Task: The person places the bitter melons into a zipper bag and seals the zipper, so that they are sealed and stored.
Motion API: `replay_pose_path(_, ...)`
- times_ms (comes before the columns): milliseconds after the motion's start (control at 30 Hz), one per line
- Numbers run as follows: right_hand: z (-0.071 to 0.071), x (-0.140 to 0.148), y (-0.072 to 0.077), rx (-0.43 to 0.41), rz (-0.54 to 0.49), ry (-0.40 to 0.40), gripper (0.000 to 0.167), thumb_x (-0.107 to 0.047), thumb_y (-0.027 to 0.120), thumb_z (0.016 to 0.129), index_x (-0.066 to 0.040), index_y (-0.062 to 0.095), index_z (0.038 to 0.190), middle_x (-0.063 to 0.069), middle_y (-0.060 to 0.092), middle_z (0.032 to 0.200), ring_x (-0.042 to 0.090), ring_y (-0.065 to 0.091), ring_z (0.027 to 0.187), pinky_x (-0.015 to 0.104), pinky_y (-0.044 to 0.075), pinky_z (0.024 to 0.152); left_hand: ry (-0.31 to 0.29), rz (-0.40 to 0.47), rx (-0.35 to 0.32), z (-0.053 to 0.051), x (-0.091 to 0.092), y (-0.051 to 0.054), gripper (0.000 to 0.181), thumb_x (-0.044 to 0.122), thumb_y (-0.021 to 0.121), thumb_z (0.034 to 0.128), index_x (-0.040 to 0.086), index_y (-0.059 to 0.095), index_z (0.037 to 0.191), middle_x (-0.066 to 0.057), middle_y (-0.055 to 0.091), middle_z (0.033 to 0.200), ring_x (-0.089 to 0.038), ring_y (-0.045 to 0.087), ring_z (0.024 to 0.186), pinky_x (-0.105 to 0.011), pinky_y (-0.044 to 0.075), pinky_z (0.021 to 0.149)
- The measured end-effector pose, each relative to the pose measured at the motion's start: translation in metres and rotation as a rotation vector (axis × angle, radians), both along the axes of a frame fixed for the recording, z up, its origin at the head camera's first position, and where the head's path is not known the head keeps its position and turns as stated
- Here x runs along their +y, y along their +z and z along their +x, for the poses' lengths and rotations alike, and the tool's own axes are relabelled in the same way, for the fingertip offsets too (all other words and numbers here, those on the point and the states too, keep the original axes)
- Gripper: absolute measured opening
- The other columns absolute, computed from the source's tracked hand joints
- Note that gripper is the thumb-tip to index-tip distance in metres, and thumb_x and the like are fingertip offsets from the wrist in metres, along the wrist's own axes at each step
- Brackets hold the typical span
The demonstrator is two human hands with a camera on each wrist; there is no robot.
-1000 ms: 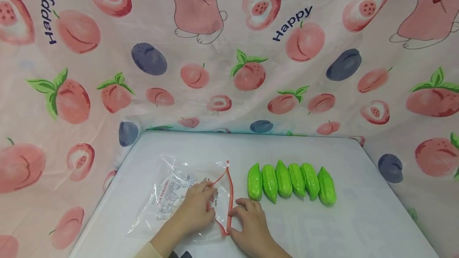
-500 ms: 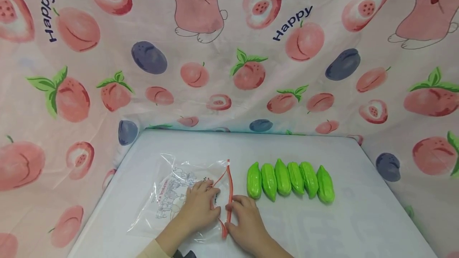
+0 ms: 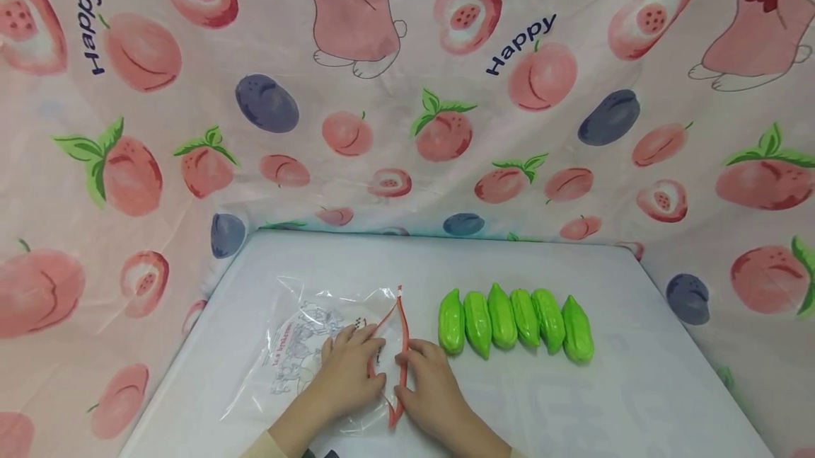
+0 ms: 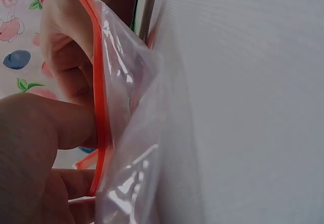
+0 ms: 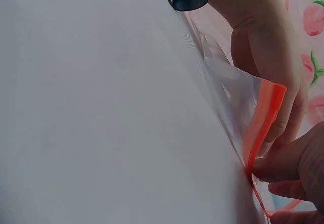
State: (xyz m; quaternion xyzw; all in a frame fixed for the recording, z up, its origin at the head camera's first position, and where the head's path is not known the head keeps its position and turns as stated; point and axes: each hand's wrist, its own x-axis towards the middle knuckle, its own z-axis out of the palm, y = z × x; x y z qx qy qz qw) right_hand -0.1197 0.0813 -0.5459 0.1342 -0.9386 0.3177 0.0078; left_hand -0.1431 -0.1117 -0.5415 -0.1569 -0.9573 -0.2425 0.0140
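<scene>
A clear zip bag (image 3: 299, 345) with a printed drawing lies flat on the white table, its orange-edged mouth parted and facing right. My left hand (image 3: 347, 369) rests over the bag and grips the left lip of the mouth with curled fingers and thumb. On the right lip, the thumb and fingers of my right hand (image 3: 433, 387) pinch the orange zip strip (image 3: 404, 330). The left wrist view shows a thumb and fingers at the orange strip (image 4: 101, 97). Part of each lip is hidden behind the fingers.
Several glossy green ridged fruit-like pieces (image 3: 503, 320) with pointed ends lie in a row to the right of the bag. A pink fruit-patterned cloth (image 3: 407, 90) surrounds the back and sides of the table (image 3: 637, 387).
My right hand has moved left, bringing its fingertips onto the right lip. The right lip and the bag have shifted slightly left. The green pieces stay in place.
</scene>
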Motion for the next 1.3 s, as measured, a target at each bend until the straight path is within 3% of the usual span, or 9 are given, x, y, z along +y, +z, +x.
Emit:
replay_pose_path(367, -0.015, -0.009, 0.003, -0.013, 0.029, -0.025, 0.042, -0.017, 0.090, 0.083, -0.012, 0.075, 0.122, 0.017, 0.058, 0.150, 0.038, 0.053, 0.142, 0.058, 0.051, 0.116, 0.017, 0.023, 0.004, 0.002, -0.002, 0.002, 0.058, 0.027, 0.082, 0.0808, 0.013, 0.073, 0.136, -0.011, 0.063, 0.154, -0.050, 0.044, 0.149, -0.079, 0.029, 0.116)
replay_pose_path(667, -0.020, -0.010, 0.001, -0.019, 0.046, -0.025, 0.037, -0.010, 0.083, 0.089, -0.012, 0.074, 0.124, 0.017, 0.057, 0.152, 0.040, 0.050, 0.147, 0.060, 0.049, 0.118, 0.005, 0.027, 0.007, -0.001, -0.008, 0.000, 0.062, 0.025, 0.084, 0.0822, 0.009, 0.069, 0.140, -0.011, 0.063, 0.153, -0.043, 0.049, 0.148, -0.080, 0.034, 0.115)
replay_pose_path(833, -0.021, -0.009, 0.001, -0.026, 0.049, -0.024, 0.039, -0.010, 0.084, 0.089, -0.011, 0.074, 0.126, 0.016, 0.056, 0.154, 0.038, 0.050, 0.147, 0.059, 0.050, 0.118, -0.012, 0.045, 0.052, -0.002, -0.013, 0.004, 0.059, 0.020, 0.085, 0.0813, 0.007, 0.070, 0.137, -0.014, 0.066, 0.147, -0.041, 0.055, 0.143, -0.074, 0.042, 0.114)
replay_pose_path(1100, -0.021, -0.010, -0.001, -0.038, 0.047, -0.037, 0.039, -0.011, 0.083, 0.090, -0.011, 0.074, 0.128, 0.014, 0.055, 0.155, 0.036, 0.048, 0.148, 0.058, 0.049, 0.119, -0.008, 0.061, 0.045, -0.005, -0.022, 0.006, 0.062, 0.014, 0.088, 0.0788, 0.006, 0.070, 0.138, -0.012, 0.065, 0.144, -0.038, 0.061, 0.136, -0.057, 0.049, 0.119)
replay_pose_path(1300, -0.021, -0.010, -0.002, -0.045, 0.049, -0.052, 0.039, -0.013, 0.083, 0.090, -0.013, 0.074, 0.128, 0.012, 0.055, 0.156, 0.036, 0.047, 0.150, 0.058, 0.048, 0.120, -0.016, 0.077, 0.059, -0.006, -0.029, 0.010, 0.064, 0.015, 0.090, 0.0777, 0.006, 0.070, 0.138, -0.007, 0.066, 0.137, -0.030, 0.066, 0.125, -0.051, 0.056, 0.110)
